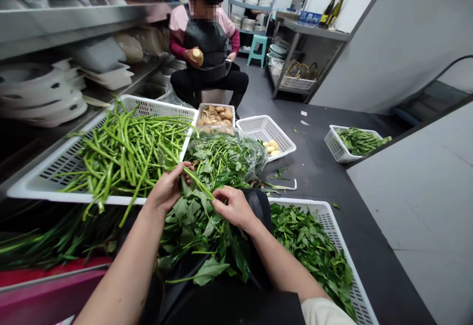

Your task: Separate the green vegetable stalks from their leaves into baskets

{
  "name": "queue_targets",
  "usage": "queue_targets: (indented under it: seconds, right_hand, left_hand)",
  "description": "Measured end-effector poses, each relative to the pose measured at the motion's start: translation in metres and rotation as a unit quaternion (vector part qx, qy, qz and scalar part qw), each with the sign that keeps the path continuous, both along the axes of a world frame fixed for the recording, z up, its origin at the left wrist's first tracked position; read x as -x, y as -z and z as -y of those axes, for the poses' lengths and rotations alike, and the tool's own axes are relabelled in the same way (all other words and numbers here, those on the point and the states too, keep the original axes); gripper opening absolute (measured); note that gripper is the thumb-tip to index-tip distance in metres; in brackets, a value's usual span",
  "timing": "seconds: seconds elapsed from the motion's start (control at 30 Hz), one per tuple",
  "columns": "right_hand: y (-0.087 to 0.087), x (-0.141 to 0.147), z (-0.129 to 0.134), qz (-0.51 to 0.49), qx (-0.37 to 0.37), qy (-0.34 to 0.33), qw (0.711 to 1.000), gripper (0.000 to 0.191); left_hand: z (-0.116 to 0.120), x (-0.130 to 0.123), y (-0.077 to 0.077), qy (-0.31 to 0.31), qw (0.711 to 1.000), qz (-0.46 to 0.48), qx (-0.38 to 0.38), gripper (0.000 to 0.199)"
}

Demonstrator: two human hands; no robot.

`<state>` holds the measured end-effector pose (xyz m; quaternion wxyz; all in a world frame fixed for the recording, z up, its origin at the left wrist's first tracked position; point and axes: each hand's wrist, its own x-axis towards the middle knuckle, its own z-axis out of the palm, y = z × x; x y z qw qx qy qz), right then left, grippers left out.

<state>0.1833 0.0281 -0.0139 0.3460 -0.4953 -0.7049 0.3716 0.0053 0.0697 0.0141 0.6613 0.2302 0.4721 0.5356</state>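
Observation:
Between my two hands stretches a green leafy stem (201, 185). My left hand (170, 187) is closed on its upper left part, and my right hand (232, 207) pinches its lower right end. Leafy greens (192, 221) lie in a heap on my lap beneath both hands. A white basket (33, 189) at the left holds long green stems (125, 152). Another white basket (332, 216) at the lower right holds loose green leaves (310, 246). Just beyond my hands, an open clear plastic bag (258, 150) contains more leafy stems.
A person (207, 34) sits ahead holding a peeled potato (197, 57). Near them stand a basket of unpeeled potatoes (216, 115) and a basket with peeled ones (284, 132). A basket of green vegetables (338, 150) is at the right. Metal shelving (74, 24) runs along the left.

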Motion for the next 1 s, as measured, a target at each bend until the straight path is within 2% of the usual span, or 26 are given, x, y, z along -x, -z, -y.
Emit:
queue_targets:
  seconds: [0.07,0.17,0.27,0.3,0.37,0.43,0.5,0.67,0.77,0.8,0.83,0.87,0.93,0.97,1.0]
  right_hand:
    - [0.001,-0.002,0.000,0.011,-0.006,-0.007,1.000,0.013]
    - [0.006,-0.001,0.002,0.069,-0.054,0.007,0.996,0.015]
    - [0.012,0.002,0.001,0.084,-0.063,0.044,0.994,0.013]
    - [0.015,0.003,-0.001,0.054,-0.039,0.070,0.995,0.013]
    - [0.021,0.003,-0.009,-0.089,0.074,0.144,0.983,0.014]
    - [0.027,0.002,-0.019,-0.243,0.208,0.203,0.926,0.013]
    - [0.035,0.002,-0.030,-0.322,0.286,0.227,0.873,0.011]
    - [0.049,-0.003,-0.048,-0.346,0.299,0.266,0.849,0.017]
    - [0.044,-0.011,-0.046,-0.353,0.280,0.283,0.847,0.023]
    - [0.040,-0.012,-0.042,-0.351,0.270,0.275,0.854,0.022]
    - [0.035,-0.013,-0.038,-0.336,0.247,0.248,0.875,0.021]
    - [0.030,-0.013,-0.033,-0.298,0.204,0.202,0.910,0.019]
    - [0.021,-0.010,-0.024,-0.152,0.063,0.076,0.984,0.017]
    - [0.018,-0.007,-0.020,-0.057,-0.023,0.013,0.998,0.017]
    - [0.016,-0.004,-0.017,0.032,-0.103,-0.033,0.994,0.016]
  left_hand:
    - [0.002,0.002,0.002,-0.003,1.000,-0.014,-0.004,0.026]
    - [0.005,0.003,0.005,0.004,0.999,-0.048,-0.013,0.041]
    - [0.010,-0.001,0.006,-0.007,0.996,-0.088,-0.033,0.044]
    - [0.012,-0.003,0.006,-0.011,0.994,-0.102,-0.042,0.044]
    - [0.017,-0.009,0.008,-0.017,0.989,-0.133,-0.062,0.044]
    - [0.021,-0.015,0.011,-0.022,0.983,-0.166,-0.079,0.043]
    - [0.025,-0.023,0.014,-0.025,0.975,-0.201,-0.093,0.041]
    - [0.028,-0.031,0.016,-0.026,0.960,-0.256,-0.109,0.039]
    - [0.028,-0.024,0.014,-0.040,0.965,-0.245,-0.086,0.044]
    - [0.028,-0.021,0.013,-0.034,0.966,-0.245,-0.077,0.045]
    - [0.028,-0.019,0.013,-0.025,0.966,-0.247,-0.068,0.046]
    - [0.028,-0.016,0.013,-0.014,0.967,-0.249,-0.059,0.047]
    - [0.027,-0.015,0.015,0.007,0.969,-0.245,-0.046,0.047]
    - [0.027,-0.015,0.017,0.015,0.970,-0.238,-0.043,0.046]
    - [0.026,-0.016,0.019,0.022,0.973,-0.226,-0.040,0.044]
